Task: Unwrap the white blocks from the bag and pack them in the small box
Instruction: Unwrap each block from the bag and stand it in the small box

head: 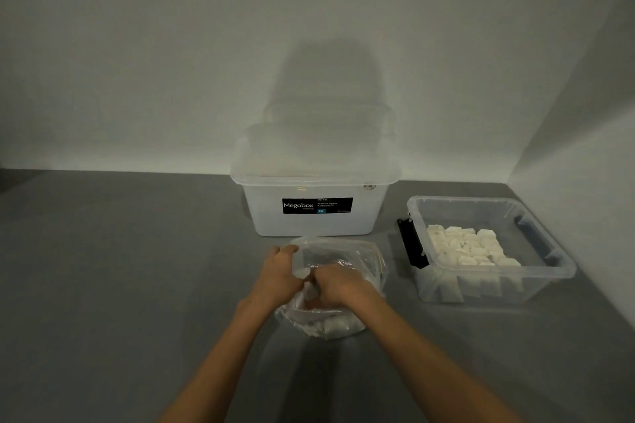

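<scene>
A clear plastic bag lies on the grey table in front of me, with white blocks showing through its near end. My left hand grips the bag's left rim. My right hand reaches into the bag's mouth with fingers curled; what it holds is hidden by crumpled plastic. To the right stands the small clear box, open, with several white blocks packed in rows on its floor.
A large lidded Megabox tub stands behind the bag against the wall. A black latch hangs on the small box's left side. A wall runs close along the right of the small box. Bare grey table stretches to the left.
</scene>
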The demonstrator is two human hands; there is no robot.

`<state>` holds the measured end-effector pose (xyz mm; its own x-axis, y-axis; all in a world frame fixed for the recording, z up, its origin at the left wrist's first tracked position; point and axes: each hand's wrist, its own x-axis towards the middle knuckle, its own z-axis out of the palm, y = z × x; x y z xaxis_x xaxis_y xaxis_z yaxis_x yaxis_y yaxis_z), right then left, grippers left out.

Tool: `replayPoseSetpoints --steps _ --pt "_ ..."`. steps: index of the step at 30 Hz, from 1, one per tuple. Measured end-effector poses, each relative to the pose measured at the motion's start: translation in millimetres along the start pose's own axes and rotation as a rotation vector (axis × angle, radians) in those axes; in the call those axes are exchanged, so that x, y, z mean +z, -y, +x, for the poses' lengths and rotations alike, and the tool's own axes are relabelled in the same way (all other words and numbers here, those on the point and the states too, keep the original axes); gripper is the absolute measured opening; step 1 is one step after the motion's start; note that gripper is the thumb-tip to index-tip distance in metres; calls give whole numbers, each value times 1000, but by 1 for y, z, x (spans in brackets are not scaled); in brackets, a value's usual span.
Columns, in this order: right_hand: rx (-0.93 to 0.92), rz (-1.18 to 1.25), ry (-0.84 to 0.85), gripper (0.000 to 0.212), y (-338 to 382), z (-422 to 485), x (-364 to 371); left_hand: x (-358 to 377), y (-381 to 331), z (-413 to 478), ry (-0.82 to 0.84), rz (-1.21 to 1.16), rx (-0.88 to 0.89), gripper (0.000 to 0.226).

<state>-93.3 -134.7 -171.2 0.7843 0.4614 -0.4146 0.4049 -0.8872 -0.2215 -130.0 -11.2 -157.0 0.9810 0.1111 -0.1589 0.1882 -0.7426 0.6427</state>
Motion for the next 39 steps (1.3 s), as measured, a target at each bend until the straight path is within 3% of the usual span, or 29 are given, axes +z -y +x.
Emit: replayPoseSetpoints --steps 4,14,22,28,39 --pt "-18 -73 -35 38 0 -2 5 -1 1 -2 -36 -43 30 55" --pt "11 -17 -220 14 3 -5 14 8 7 -11 -112 -131 34 66" --pt "52 47 -312 10 -2 -8 5 9 9 -15 -143 -146 54 64" --pt "9 22 -165 19 -5 -8 10 9 7 -17 -130 -148 60 64" --pt "13 -48 -265 18 -6 -14 15 10 7 -19 -115 -124 57 63"
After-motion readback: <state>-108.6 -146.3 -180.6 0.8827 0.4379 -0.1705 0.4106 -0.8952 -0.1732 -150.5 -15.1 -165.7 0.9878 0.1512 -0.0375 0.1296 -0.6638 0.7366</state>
